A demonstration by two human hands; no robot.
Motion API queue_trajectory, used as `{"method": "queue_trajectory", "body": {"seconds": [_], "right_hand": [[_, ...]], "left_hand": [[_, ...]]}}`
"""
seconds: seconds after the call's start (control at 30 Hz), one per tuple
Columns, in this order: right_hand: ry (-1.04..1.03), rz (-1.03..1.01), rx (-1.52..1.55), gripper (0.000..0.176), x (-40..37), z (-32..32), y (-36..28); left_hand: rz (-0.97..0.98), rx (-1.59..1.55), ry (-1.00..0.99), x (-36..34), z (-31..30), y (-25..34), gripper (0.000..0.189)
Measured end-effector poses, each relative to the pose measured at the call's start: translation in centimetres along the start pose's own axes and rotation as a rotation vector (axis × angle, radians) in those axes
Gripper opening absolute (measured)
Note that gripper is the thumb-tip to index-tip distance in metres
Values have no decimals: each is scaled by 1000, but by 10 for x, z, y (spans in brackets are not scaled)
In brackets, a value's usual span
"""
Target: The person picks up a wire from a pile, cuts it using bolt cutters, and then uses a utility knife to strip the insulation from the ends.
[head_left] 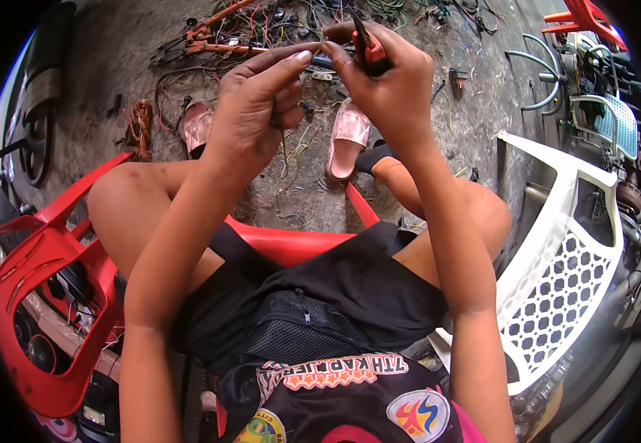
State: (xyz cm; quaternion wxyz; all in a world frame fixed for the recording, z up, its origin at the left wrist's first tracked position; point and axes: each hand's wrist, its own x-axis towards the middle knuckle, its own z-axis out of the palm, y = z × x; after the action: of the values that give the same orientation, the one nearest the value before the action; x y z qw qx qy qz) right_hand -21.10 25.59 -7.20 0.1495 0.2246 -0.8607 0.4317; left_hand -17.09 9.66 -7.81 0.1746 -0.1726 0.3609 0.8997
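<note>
My left hand (pixel 265 100) is closed, thumb and forefinger pinched together. A thin dark wire (pixel 284 151) hangs below its curled fingers. My right hand (pixel 394 81) is wrapped around what looks like red-and-black pliers (pixel 371 53), with a dark narrow end pointing up. The jaws are mostly hidden by the hand. Thumb and forefinger of the right hand also meet in a pinch, almost touching the left fingertips. Whatever lies between the fingertips is too small to make out clearly. Both hands are raised above the floor in front of my knees.
Tangled wires (pixel 291 26) and bolt cutters with orange-red arms (pixel 202 37) lie on the concrete floor ahead. Pink slippers (pixel 350 129) are near my feet. A red plastic chair (pixel 55 295) stands left, a white one (pixel 564 273) right. Reddish-brown strands (pixel 140 127) lie bundled at left.
</note>
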Motion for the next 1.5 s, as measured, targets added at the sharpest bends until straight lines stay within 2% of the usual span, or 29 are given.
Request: {"method": "queue_trajectory", "body": {"seconds": [0.1, 0.17, 0.37, 0.5, 0.7, 0.77, 0.83, 0.9, 0.93, 1.03, 1.07, 1.17, 1.23, 1.37, 1.5], "right_hand": [[30, -21, 12, 17, 2, 3, -6], [59, -177, -87, 22, 1, 9, -4], [15, -251, -202, 29, -4, 21, -6], [-76, -227, -227, 28, -2, 24, -9], [75, -155, -180, 15, 2, 30, -4], [127, 44, -223, 14, 5, 24, 6], [191, 410, -135, 18, 16, 2, 23], [133, 593, 341, 20, 19, -10, 33], [93, 626, 419, 20, 21, -12, 23], [-10, 708, 566, 19, 15, -5, -6], [-67, 644, 618, 18, 12, -1, -7], [-181, 617, 591, 18, 7, 2, -15], [-148, 603, 582, 17, 5, 5, -16], [-168, 581, 520, 15, 2, 3, -19], [-137, 566, 465, 14, -2, 1, -18]], "left_hand": [[25, 7, -2, -1, -1, 0, 21], [68, 61, -13, -1, -3, 0, 22], [118, 45, 18, -1, -9, 0, 18], [100, 29, 2, 0, -15, 5, 16], [15, -22, 14, 1, -13, 7, 14], [-5, 10, -36, -5, -8, 8, 16], [-5, 11, -55, -15, -6, 12, 18], [4, 1, -61, -16, -10, 14, 19], [22, 18, -27, -13, -14, 14, 20], [61, 65, 24, -11, -15, 17, 20], [80, 96, 19, -10, -15, 16, 19], [96, 143, -23, -11, -15, 13, 18], [152, 290, 62, -11, -12, 11, 17], [174, 312, 49, -8, -12, 10, 16], [245, 488, 76, -6, -6, 4, 18]]}}
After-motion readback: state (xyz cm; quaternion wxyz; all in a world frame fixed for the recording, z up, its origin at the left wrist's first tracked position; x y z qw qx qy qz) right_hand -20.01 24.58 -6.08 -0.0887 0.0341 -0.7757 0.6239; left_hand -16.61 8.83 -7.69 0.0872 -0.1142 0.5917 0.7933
